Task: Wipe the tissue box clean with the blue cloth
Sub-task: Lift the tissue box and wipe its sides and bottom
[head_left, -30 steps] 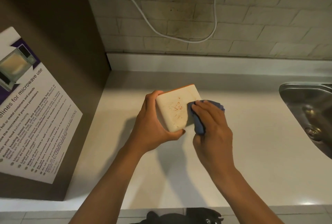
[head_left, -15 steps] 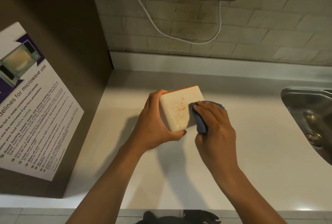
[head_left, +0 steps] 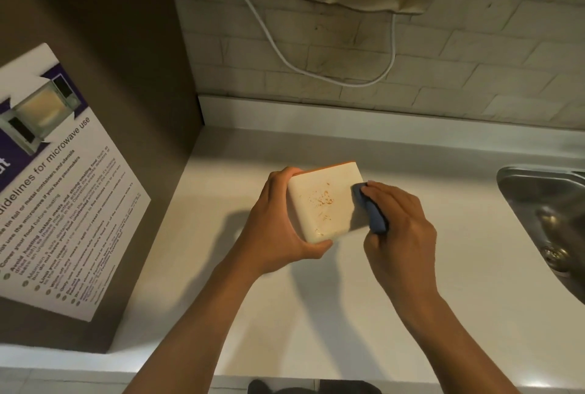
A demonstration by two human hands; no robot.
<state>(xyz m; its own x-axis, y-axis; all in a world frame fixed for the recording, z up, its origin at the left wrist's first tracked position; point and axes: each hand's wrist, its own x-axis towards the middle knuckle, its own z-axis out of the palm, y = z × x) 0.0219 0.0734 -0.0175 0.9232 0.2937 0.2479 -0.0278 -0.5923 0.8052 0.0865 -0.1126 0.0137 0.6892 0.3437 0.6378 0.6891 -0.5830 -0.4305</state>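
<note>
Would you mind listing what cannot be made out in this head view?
- Blue cloth: mostly hidden under the right hand.
- Tissue box: far sides and opening face away; left hand covers its left edge.
- Poster: small print unreadable, cut by the left edge.
- Sink: cut by the right edge.

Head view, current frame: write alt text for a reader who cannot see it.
A person's left hand grips a white tissue box with orange-brown stains above a pale counter, while the right hand holds a blue cloth against the box's right edge. A steel sink sits at right and a microwave-use poster at left.
</note>
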